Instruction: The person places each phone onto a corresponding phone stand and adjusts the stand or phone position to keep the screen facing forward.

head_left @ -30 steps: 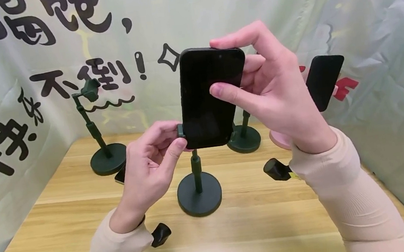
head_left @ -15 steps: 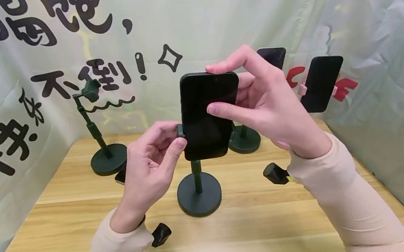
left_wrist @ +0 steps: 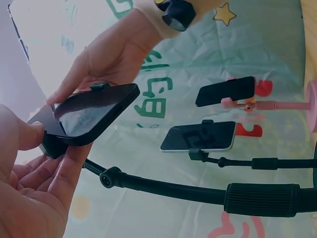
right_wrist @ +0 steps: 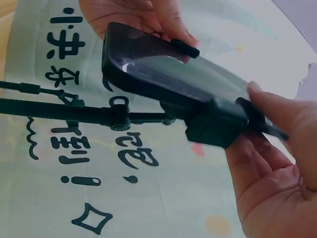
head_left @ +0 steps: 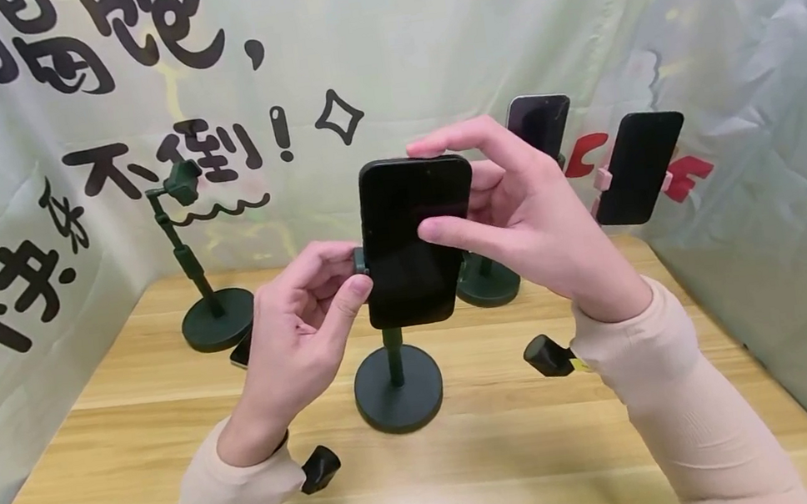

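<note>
A black phone point(head_left: 407, 277) stands upright, its dark screen facing me, in the clamp point(head_left: 360, 261) of a dark green phone stand point(head_left: 398, 389). My left hand point(head_left: 299, 324) pinches the clamp's left side between thumb and fingers. With its thumb on the screen and index finger along the top edge, my right hand point(head_left: 535, 219) grips the phone's upper right part. The right wrist view shows the phone point(right_wrist: 143, 57) lying between the clamp's two sides, the nearer being a green block point(right_wrist: 218, 121). The stand's jointed arm point(left_wrist: 168, 191) reaches the clamp in the left wrist view.
Another green stand point(head_left: 215, 319) with a bare clamp is at back left, a phone point(head_left: 240, 353) lying beside it. At back right, one green stand point(head_left: 489, 282) carries a phone point(head_left: 540, 122), and a pink stand point(left_wrist: 277, 105) carries another phone point(head_left: 640, 168). A printed cloth surrounds the table point(head_left: 477, 478).
My right hand has brought the phone down lower into the clamp, shifting slightly left. The left hand has stayed at the clamp's left side. The phone behind has come into view.
</note>
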Tool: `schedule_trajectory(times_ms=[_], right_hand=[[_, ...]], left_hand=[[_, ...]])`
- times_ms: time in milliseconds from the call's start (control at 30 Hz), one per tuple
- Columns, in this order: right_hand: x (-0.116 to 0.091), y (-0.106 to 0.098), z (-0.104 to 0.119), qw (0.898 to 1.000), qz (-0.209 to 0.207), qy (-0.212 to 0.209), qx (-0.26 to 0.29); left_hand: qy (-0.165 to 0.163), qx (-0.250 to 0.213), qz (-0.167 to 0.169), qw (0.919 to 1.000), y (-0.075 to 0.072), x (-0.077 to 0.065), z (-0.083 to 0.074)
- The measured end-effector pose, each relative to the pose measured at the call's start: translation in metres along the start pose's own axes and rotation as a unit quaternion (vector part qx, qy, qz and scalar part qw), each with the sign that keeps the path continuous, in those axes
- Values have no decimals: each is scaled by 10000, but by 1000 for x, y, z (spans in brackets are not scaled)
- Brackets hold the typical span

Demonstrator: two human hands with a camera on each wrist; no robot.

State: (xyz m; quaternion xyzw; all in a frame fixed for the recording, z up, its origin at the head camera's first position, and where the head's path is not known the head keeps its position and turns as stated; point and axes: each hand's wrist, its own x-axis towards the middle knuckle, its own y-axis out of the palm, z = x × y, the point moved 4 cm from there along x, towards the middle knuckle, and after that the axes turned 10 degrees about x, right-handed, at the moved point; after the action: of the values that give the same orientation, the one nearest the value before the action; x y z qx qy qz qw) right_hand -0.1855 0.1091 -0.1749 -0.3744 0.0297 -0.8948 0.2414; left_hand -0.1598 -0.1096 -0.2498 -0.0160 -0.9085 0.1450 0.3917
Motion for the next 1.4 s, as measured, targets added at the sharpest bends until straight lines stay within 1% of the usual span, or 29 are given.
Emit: schedule_trajectory(times_ms=[33, 100, 133, 167, 200, 233, 267, 300, 367, 400, 467, 533, 600, 667, 800, 967, 1067, 1167, 1267, 1400], right_hand=[[-2, -2, -4, 10000, -11, -14, 41], [-7, -7, -17, 9990, -57, 62, 442], [-11, -9, -26, 9977, -106, 168, 642], [-14, -12, -37, 9968, -179, 270, 729], [-18, -14, -50, 9972, -217, 352, 617], [-22, -14, -63, 9971, -220, 522, 505], [-27, -14, -77, 9966, -186, 745, 304], [-32, -12, -91, 9952, -127, 967, -26], [-42, -3, -116, 9879, 210, 1334, -766], [-46, 3, -127, 9828, 429, 1520, -955], [-54, 18, -145, 9746, 714, 1830, -1073], [-58, 30, -156, 9728, 834, 1951, -926], [-60, 39, -161, 9744, 826, 1954, -744], [-61, 44, -161, 9775, 773, 1857, -637], [-61, 48, -159, 9817, 739, 1609, -704], [-63, 49, -159, 9817, 824, 1392, -1000], [-63, 50, -160, 9813, 847, 1384, -1034], [-63, 50, -159, 9820, 835, 1330, -1050], [-63, 49, -159, 9824, 811, 1263, -1116], [-63, 49, -159, 9826, 808, 1240, -1122]], left_hand=[[-8, 3, -1, 10000, 0, 0, 0], [-15, 20, -9, 10000, 0, -1, 1], [-12, 25, -22, 10000, -1, -1, 1], [-14, 33, -31, 10000, -1, -1, 1], [-19, 32, -34, 10000, -1, -1, 1], [-16, 38, -31, 10000, -1, -1, 1], [-10, 35, -22, 10000, -1, -1, 2], [-6, 32, -12, 10000, -1, -1, 1], [7, 31, 4, 10000, -1, 0, 1], [9, 22, 8, 10000, -1, 0, 1], [9, 24, 11, 10000, -1, 0, 1], [-10, 21, 4, 10000, -1, 0, 1], [-39, 19, -11, 10000, -2, 0, 0], [-66, 8, -24, 10000, -2, 0, 0], [-199, -81, -43, 9998, -1, 1, -1], [-625, -253, -108, 9977, 1, 2, 0], [-854, -259, -166, 9959, 2, 2, 0], [-998, -240, -177, 9946, 2, 4, -3], [-1072, -253, -118, 9938, 2, 5, -4], [-1055, -232, 1, 9941, 1, 6, -5]])
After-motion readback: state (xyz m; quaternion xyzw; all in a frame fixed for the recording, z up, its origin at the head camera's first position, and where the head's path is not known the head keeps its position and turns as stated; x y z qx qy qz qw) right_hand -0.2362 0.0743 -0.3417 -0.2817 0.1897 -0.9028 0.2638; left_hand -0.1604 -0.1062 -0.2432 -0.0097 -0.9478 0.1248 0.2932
